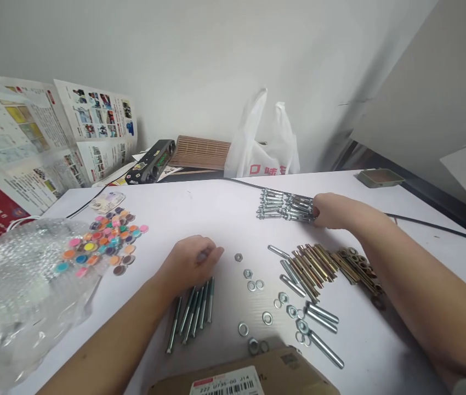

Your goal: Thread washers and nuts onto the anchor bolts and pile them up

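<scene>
My left hand (195, 262) rests loosely closed on the white table, thumb near the curled fingers; what it holds, if anything, is hidden. Just below it lie several long bolts (195, 310), side by side. My right hand (331, 210) is at the right end of a stack of silver expansion bolts (278, 205), its fingers curled and mostly hidden. Between my forearms are loose nuts (248, 273), washers (267, 318) and silver metal sleeves (291, 286). Brass-coloured slotted sleeves (314, 266) lie in a row, with brass-coloured rings (354, 255) partly behind my right forearm.
A cardboard box (290, 373) stands at the near edge. Colourful round pieces (101, 241) and clear bubble wrap (23, 280) lie at left. Along the back are a white plastic bag (257, 148), a brown slatted mat (202, 152) and a cable (434, 223); a shallow case (380, 177) sits back right.
</scene>
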A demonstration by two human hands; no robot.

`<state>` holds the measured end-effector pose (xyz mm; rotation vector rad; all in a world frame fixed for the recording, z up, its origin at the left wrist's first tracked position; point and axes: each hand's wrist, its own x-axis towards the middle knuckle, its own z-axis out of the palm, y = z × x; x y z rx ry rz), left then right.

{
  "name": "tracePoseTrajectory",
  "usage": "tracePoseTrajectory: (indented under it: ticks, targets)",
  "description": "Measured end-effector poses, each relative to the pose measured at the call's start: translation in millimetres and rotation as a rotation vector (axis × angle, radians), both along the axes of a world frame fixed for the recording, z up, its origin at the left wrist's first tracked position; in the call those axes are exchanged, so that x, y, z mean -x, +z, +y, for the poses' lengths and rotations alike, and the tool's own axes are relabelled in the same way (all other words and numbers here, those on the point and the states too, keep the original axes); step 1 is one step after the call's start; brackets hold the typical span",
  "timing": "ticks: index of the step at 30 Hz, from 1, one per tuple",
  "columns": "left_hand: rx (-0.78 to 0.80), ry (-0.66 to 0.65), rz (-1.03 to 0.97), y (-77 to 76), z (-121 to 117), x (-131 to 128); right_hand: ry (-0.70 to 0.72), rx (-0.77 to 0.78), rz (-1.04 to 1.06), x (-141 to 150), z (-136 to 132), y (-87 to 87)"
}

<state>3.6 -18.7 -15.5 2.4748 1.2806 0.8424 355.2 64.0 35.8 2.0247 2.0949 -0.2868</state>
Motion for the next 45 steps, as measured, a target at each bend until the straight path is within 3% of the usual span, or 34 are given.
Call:
tracePoseTrajectory:
  ticks: [6, 9, 11, 15, 19, 28, 34, 38, 42, 45]
  targets:
    - [0.019, 0.008, -0.038, -0.3, 1.7, 1.7, 0.037, -0.031, -0.075, 8.6, -9.9, 17.2]
    - [0.085, 0.075, -0.065, 1.8, 2.0, 1.9, 0.122, -0.092, -0.022, 38.5, -35.9, 30.6]
    - [0.144, 0.174, -0.107, 4.1, 2.1, 2.3, 0.282, -0.134, 0.123, 71.1, -61.8, 34.5]
    - [0.219, 0.374, -0.24, 7.6, 3.3, 3.8, 0.505, -0.049, 0.364, 143.7, -111.4, 22.3]
    - [0.232, 0.409, -0.327, 6.4, 5.3, 4.8, 0.468, 0.027, 0.335, 182.8, -129.6, 1.4]
    - [0.252, 0.333, -0.341, 2.0, 6.2, 4.1, 0.308, 0.201, 0.444, 186.3, -118.9, -14.6]
    - [0.212, 0.291, -0.297, 0.2, 6.3, 5.8, 0.298, 0.102, 0.39, 192.0, -124.5, -11.7]
    - [0.185, 0.2, -0.316, 2.1, 2.9, 7.8, 0.285, 0.2, 0.533, 176.7, -112.6, -6.9]
    - [0.183, -0.127, -0.414, 7.2, -1.9, 1.6, 0.247, 0.001, 0.688, 163.0, -92.8, -6.3]
    - [0.162, -0.145, -0.489, 7.4, -3.0, -6.4, 0.31, -0.137, 0.714, 160.5, -86.0, -7.4]
